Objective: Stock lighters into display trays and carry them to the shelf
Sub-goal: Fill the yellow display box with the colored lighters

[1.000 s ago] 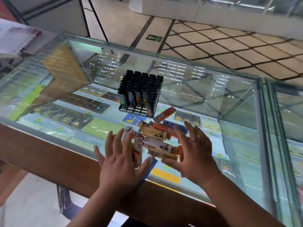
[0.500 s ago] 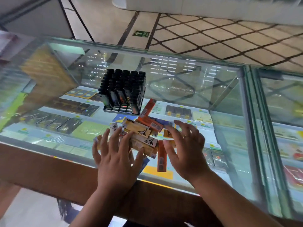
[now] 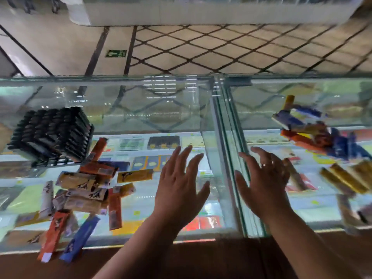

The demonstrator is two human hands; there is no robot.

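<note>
A black display tray [image 3: 51,135] packed with black-capped lighters stands on the glass counter at the far left. In front of it lies a loose heap of orange, yellow, white and blue lighters [image 3: 84,190]. A second heap of blue, orange and yellow lighters [image 3: 314,135] lies on the glass at the far right, blurred. My left hand [image 3: 181,188] hovers open over the glass right of the first heap, fingers spread, holding nothing. My right hand [image 3: 263,182], with a ring, is open too, just past the seam between the two cases.
The glass counter top [image 3: 161,109] covers shelves of packaged goods below. A metal seam [image 3: 225,158] joins the two cases. A brown wooden edge [image 3: 201,258] runs along the near side. Tiled floor [image 3: 201,53] lies beyond the counter.
Both hands have left the lighter heap and moved right, now open and empty. The view has swung right, so the tray and heap sit at the left and a second heap shows.
</note>
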